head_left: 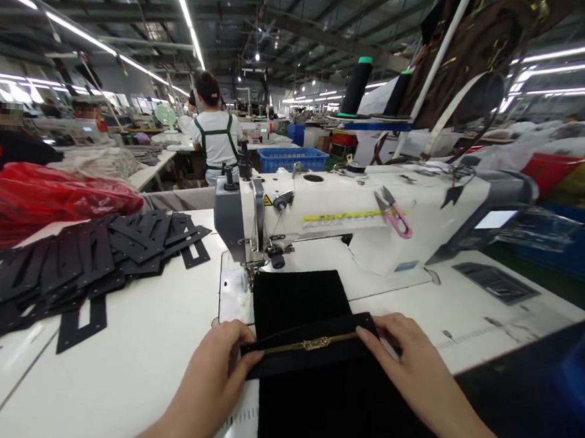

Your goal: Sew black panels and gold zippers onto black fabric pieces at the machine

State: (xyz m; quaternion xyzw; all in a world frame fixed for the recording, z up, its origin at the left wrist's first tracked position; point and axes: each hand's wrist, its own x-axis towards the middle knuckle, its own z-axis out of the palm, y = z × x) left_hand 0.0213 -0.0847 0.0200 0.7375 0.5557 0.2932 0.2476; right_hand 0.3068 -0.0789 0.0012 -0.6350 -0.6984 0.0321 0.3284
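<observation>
A black fabric piece [301, 300] lies on the white table in front of the sewing machine [353, 216]. Across it rests a narrow black strip with a gold zipper [314, 344]. My left hand [216, 367] pinches the strip's left end, fingers curled on it. My right hand [403, 353] rests on the strip's right end, fingertips pressing it down onto the fabric. The needle area [264, 254] stands just beyond the fabric's far left corner.
A heap of black cut frame pieces [79, 264] covers the table's left side, with a red plastic bag [38, 201] behind. Pink thread snips [395, 216] lie on the machine arm. Thread cones [357, 83] stand above. A person in a white shirt [215, 133] works farther back.
</observation>
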